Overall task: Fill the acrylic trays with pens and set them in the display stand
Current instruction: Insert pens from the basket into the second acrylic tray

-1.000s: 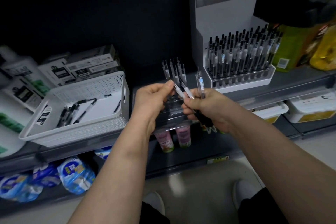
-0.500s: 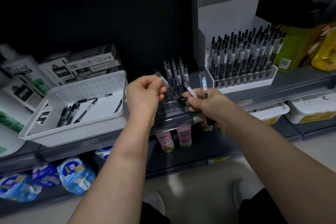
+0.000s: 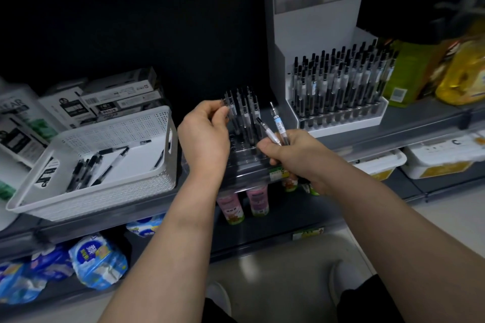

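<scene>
A clear acrylic tray (image 3: 249,165) sits on the shelf edge in front of me, with several pens (image 3: 245,110) standing in its back rows. My left hand (image 3: 203,134) pinches one pen by its top at the tray's back left. My right hand (image 3: 291,152) grips two pens (image 3: 275,128) that point up and away, just right of the tray. The white display stand (image 3: 315,34) stands further right, and a tray full of pens (image 3: 338,81) sits in it.
A white perforated basket (image 3: 110,186) with several loose pens stands on the shelf to the left, pen boxes (image 3: 118,99) behind it. Yellow and green bottles (image 3: 441,71) stand at the far right. Small bottles (image 3: 241,202) and blue packs (image 3: 97,259) fill lower shelves.
My left hand took one pen from the bundle in my right hand and carried it up and left to the tray's back row. My right hand now grips fewer pens.
</scene>
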